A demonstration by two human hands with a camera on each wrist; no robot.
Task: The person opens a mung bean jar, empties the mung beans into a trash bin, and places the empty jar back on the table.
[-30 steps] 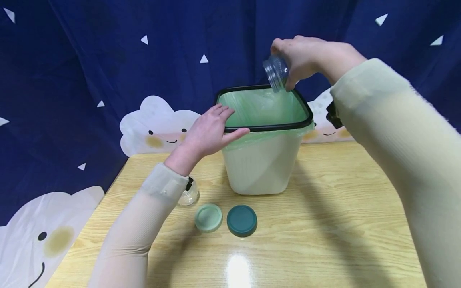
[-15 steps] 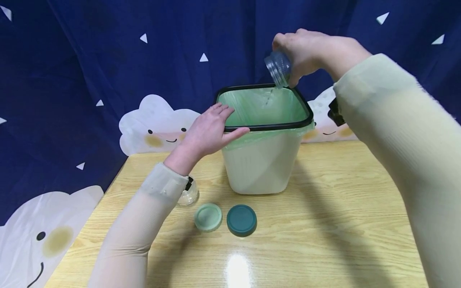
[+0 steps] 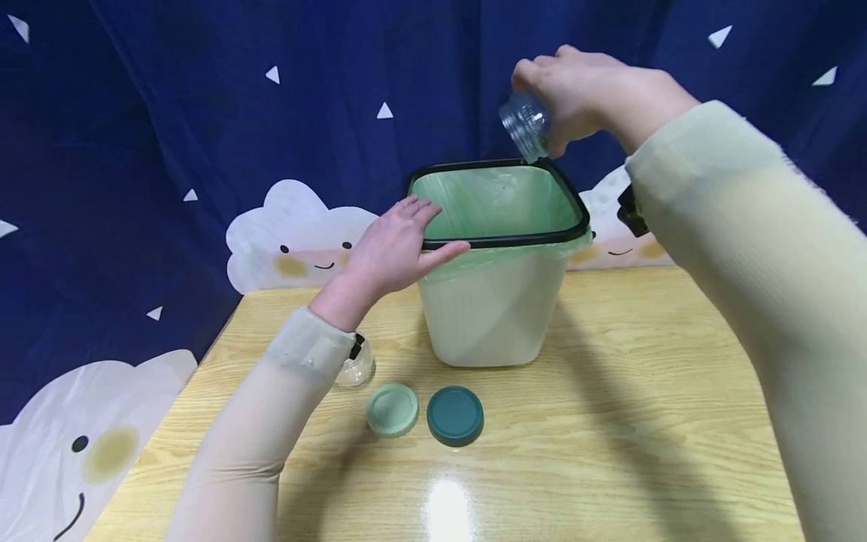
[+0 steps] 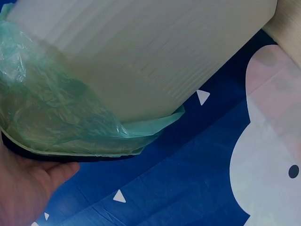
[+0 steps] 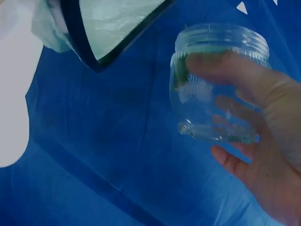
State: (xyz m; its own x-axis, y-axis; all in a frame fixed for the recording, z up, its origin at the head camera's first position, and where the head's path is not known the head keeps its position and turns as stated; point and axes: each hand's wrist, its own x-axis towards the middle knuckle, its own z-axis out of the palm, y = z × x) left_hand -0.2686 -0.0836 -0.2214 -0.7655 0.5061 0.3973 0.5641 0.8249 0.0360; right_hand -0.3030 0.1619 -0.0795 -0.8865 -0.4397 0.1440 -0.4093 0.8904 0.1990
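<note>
A cream trash bin (image 3: 491,309) with a black rim and a green liner bag (image 3: 501,199) stands on the table. My left hand (image 3: 396,245) rests on the rim's left side, fingers and thumb stretched out; the left wrist view shows it against the black rim. Above the bin's far right corner my right hand (image 3: 576,98) grips a clear glass jar (image 3: 525,124), tilted with its mouth down to the left. Something green (image 5: 181,70) shows inside the jar in the right wrist view, partly behind the thumb. The bin's bottom is hidden from sight.
A light green lid (image 3: 392,410) and a dark teal lid (image 3: 455,415) lie in front of the bin. Another clear jar (image 3: 357,369) stands partly behind my left wrist. Behind the wooden table (image 3: 643,361) hangs a blue curtain (image 3: 325,90) with white clouds and triangles.
My right hand has risen slightly with the jar still tilted. Half a second ago small dark bits were falling below its mouth; now none show there. The left hand stays on the rim.
</note>
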